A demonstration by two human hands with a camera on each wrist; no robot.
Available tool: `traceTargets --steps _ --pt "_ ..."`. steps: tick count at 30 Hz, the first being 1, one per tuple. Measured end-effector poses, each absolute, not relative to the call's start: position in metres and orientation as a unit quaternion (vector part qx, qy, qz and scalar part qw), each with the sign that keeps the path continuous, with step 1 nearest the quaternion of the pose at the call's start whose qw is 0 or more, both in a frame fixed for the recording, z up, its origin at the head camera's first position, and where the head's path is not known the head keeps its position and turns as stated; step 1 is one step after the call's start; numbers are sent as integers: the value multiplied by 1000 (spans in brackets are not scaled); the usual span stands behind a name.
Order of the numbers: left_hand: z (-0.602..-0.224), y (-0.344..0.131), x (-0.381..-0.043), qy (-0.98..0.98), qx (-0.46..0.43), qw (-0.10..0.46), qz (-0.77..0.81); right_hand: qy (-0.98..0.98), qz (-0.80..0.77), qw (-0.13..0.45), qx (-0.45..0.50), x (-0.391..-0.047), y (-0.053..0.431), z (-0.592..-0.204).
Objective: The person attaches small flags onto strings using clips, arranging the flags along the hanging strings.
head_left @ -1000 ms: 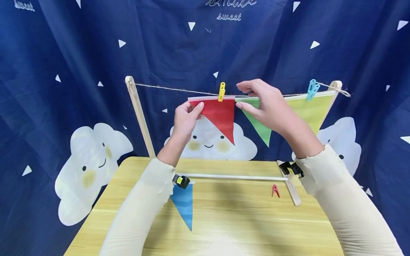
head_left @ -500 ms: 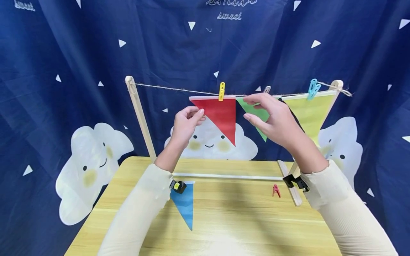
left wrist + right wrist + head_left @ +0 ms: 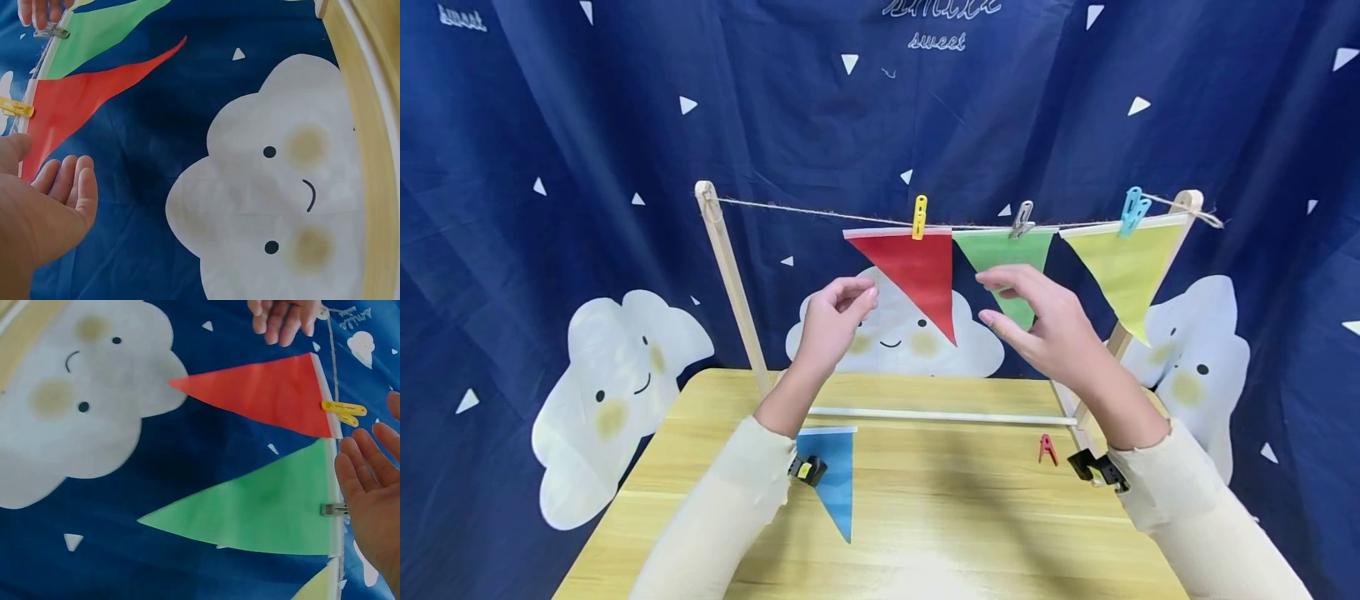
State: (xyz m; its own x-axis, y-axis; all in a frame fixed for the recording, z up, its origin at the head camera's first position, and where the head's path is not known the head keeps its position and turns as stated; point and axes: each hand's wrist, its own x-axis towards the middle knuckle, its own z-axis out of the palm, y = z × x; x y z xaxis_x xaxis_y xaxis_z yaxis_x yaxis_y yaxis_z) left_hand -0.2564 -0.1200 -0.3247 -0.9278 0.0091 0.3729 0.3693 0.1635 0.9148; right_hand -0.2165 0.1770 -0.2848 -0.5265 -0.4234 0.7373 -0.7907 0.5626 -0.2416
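A red pennant (image 3: 925, 258) hangs from a string (image 3: 805, 208) by a yellow clothespin (image 3: 919, 218). Below and left of it is my left hand (image 3: 831, 325), relaxed and holding nothing. My right hand (image 3: 1045, 321), fingers loosely bent with the thumb apart, is in front of the green pennant (image 3: 1000, 250) and grips nothing. A grey clothespin (image 3: 1022, 220) fastens that green pennant. At the right, light blue clothespins (image 3: 1133, 212) hold a yellow pennant (image 3: 1131, 267). In the right wrist view the red pennant (image 3: 262, 394) hangs apart from both hands.
Wooden posts (image 3: 730, 275) carry the string at each end. On the table (image 3: 940, 517) lie a blue pennant (image 3: 835, 475), partly behind the left wrist camera, and a red clothespin (image 3: 1047, 450). A white rod (image 3: 940, 415) runs between the posts' feet. Behind hangs a dark blue curtain (image 3: 775, 100).
My left hand has let go of the red pennant's upper left corner and dropped lower. The right hand has moved down and slightly right, uncovering the grey clothespin and more of the green and yellow pennants.
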Motion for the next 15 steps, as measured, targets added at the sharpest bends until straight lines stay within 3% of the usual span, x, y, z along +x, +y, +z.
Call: traceTargets --steps 15 --pt "-358 -132 -234 -758 -170 113 -619 -841 333 282 320 -202 195 -345"
